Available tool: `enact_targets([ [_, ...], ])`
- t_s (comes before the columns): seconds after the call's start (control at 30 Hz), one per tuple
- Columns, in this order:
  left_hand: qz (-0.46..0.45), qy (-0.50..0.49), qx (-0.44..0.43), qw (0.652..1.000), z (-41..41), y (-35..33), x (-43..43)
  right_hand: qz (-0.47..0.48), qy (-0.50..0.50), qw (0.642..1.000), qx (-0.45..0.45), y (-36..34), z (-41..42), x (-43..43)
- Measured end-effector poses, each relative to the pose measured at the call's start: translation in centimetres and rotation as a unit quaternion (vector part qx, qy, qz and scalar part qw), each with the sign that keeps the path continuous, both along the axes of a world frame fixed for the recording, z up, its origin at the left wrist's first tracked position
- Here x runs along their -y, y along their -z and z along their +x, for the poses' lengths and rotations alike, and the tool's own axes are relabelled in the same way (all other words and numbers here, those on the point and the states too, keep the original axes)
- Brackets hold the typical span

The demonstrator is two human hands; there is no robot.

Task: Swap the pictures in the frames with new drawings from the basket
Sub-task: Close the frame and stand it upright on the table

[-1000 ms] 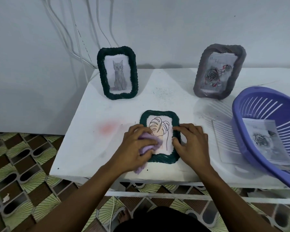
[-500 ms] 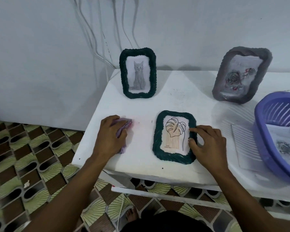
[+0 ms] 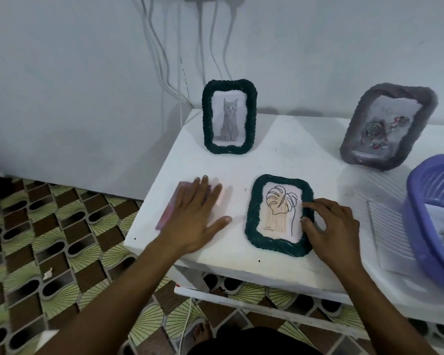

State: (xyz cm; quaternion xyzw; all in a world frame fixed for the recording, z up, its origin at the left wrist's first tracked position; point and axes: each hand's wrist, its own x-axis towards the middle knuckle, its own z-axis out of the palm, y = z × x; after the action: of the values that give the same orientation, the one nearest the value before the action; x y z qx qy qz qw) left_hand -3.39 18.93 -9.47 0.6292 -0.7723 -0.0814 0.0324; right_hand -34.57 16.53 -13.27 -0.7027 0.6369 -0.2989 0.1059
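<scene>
A dark green woven frame (image 3: 256, 234) with a leaf line drawing lies flat near the front of the white table (image 3: 287, 155). My right hand (image 3: 331, 231) rests on its right border, fingertips curled onto the rim. My left hand (image 3: 192, 216) lies flat with straight fingers on a pale purple cloth (image 3: 168, 213) at the table's left edge. Standing at the back are a green frame with a cat picture (image 3: 205, 119) and a grey frame with a rose picture (image 3: 354, 144). The purple basket (image 3: 420, 226) at the right holds a rose drawing.
A white ridged sheet (image 3: 390, 237) lies on the table partly under the basket. Cables (image 3: 164, 60) hang down the wall behind the table. The patterned tile floor (image 3: 49, 252) lies to the left, beyond the table's left edge.
My left hand carried the cloth off the leaf frame to the table's left side and now lies flat on it. My right hand stayed on the frame's right border.
</scene>
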Motion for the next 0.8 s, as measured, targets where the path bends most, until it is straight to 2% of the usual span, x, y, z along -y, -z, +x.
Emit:
enact_targets([
  [0.1, 0.042, 0.042, -0.089, 0.994, -4.9, 0.2, 0.3, 0.011, -0.001, 0.999, 0.034, -0.2, 0.1, 0.1],
  [0.17, 0.039, 0.047, -0.172, 0.983, -7.9, 0.8, 0.5, 0.013, -0.002, 0.998, 0.063, -0.5, -0.1, 0.1],
  [0.27, 0.001, -0.030, -0.352, 0.936, -10.2, 1.3, 0.3, 0.032, -0.003, 0.993, 0.117, -1.1, -0.2, 0.3],
  [0.3, -0.016, -0.043, -0.384, 0.922, -10.4, 1.4, 0.6, 0.045, -0.005, 0.986, 0.159, -1.4, -0.3, 0.4],
  [0.37, -0.034, -0.060, -0.428, 0.901, -10.6, 1.2, 1.5, 0.072, -0.007, 0.956, 0.284, -2.1, -0.5, 0.8],
  [0.43, -0.011, -0.097, -0.487, 0.868, -10.6, 0.4, 3.0, 0.108, 0.009, 0.898, 0.427, -3.3, -0.8, 1.6],
  [0.5, 0.035, -0.098, -0.545, 0.832, -10.4, -0.8, 5.0, 0.135, 0.023, 0.853, 0.503, -4.6, -1.2, 2.9],
  [0.63, 0.149, -0.009, -0.619, 0.771, -10.3, -3.7, 8.7, 0.098, 0.003, 0.836, 0.540, -6.9, -1.6, 6.1],
  [0.73, 0.179, 0.021, -0.650, 0.739, -11.1, -5.3, 11.6, 0.066, -0.016, 0.830, 0.554, -8.6, -1.8, 8.7],
  [0.8, 0.181, 0.026, -0.674, 0.716, -11.4, -6.0, 14.0, 0.045, -0.027, 0.840, 0.541, -9.2, -2.1, 10.2],
])
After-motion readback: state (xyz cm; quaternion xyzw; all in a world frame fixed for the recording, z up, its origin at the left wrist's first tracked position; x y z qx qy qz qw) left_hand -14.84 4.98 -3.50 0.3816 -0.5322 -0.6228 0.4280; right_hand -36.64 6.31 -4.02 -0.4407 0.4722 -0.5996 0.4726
